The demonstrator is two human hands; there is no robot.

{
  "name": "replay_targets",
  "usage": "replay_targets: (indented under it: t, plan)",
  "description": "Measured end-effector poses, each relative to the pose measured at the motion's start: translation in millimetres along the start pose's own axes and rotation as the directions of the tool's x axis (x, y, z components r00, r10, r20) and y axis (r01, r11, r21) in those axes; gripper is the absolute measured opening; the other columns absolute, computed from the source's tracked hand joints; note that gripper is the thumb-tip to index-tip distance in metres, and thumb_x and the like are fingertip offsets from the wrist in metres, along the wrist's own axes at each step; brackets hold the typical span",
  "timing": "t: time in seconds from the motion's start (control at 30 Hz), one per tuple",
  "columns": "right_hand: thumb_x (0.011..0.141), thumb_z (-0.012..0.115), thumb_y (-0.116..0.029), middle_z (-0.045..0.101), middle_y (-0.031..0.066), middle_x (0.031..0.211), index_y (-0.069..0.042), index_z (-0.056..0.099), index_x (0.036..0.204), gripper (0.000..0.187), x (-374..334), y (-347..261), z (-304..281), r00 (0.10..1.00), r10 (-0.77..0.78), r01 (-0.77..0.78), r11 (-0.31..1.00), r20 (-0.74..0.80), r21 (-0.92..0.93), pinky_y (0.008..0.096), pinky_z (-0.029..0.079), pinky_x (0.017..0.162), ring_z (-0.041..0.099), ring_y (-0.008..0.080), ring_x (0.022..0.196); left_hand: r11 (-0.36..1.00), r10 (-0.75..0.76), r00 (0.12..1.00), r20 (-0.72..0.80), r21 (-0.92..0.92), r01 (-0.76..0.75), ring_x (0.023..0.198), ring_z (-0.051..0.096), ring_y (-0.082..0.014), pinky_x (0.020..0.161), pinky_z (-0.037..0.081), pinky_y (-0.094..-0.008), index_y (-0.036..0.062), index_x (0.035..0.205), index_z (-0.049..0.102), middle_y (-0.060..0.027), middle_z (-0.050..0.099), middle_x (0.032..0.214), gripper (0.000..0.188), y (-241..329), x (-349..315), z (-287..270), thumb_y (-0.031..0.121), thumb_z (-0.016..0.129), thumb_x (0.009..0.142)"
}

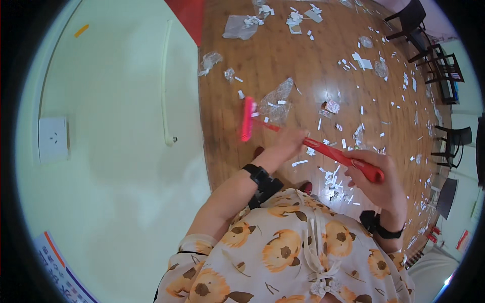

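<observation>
A broom [327, 150] with a red handle and a bright pink head slants across in front of me. My left hand [289, 145] is closed round the handle about midway along. Nearer its top end, my right hand [385, 188] grips the handle, whose rounded tip sticks out past the fingers. The slightly blurred broom head [247, 119] is at the far left end, beside a crumpled clear plastic sheet [277, 102] and a few white paper scraps. Whether its bristles touch the floor I cannot tell.
White paper scraps [331, 179] and plastic pieces lie scattered over the wooden floor [227, 156]. A pale wall [116, 192] with a pipe and a socket [53, 139] runs along the left. Dark chairs [453, 139] stand at the right. A crumpled pinkish-white wrapper [332, 106] lies ahead.
</observation>
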State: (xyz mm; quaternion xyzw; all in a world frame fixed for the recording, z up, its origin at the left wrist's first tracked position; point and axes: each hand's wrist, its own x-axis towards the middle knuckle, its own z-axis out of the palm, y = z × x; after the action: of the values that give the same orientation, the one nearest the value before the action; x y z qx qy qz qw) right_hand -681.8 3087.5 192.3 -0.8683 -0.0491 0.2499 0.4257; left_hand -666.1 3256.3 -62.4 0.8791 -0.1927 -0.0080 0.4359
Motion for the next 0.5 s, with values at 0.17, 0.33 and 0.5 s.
replay_targets:
  t: [0.17, 0.33, 0.5]
  plan:
    - [0.075, 0.064, -0.003, 0.063, 0.0147, 0.072, 0.002, 0.065, 0.104, 0.029, -27, -36, -8, 0.987, -0.153, 0.133, 0.95, -0.051, -0.282, 0.0281, 0.045, 0.053, 0.058, 0.0174, 0.055, 0.995, 0.076, 0.974, 0.212, -0.076, -0.061, 0.077, 0.061, -0.0369, 0.063, 0.045, -0.0471, 0.0086, 0.084, 0.055, -0.0134, 0.062, 0.081, 0.011, 35, 41, -15, 0.008, 0.06, 0.074]
    - [0.076, 0.064, -0.005, 0.063, 0.0142, 0.07, 0.001, 0.066, 0.104, 0.028, -43, -3, -7, 0.959, -0.18, 0.163, 0.982, -0.218, -0.092, 0.0262, 0.044, 0.053, 0.057, 0.0142, 0.055, 0.997, 0.077, 0.962, 0.262, -0.026, -0.073, 0.081, 0.06, -0.0365, 0.065, 0.045, -0.0466, 0.0085, 0.081, 0.055, -0.0147, 0.061, 0.082, 0.011, 39, 38, -24, 0.006, 0.06, 0.072]
    - [0.08, 0.063, -0.009, 0.062, 0.0126, 0.066, -0.001, 0.066, 0.106, 0.028, -2, 64, 33, 0.97, -0.068, 0.095, 0.989, -0.232, 0.11, 0.0256, 0.044, 0.052, 0.057, 0.0119, 0.054, 0.995, -0.068, 0.991, 0.118, 0.082, 0.058, 0.082, 0.06, -0.0363, 0.068, 0.046, -0.0458, 0.0069, 0.081, 0.057, -0.015, 0.061, 0.081, 0.011, 32, 16, -24, 0.005, 0.06, 0.071]
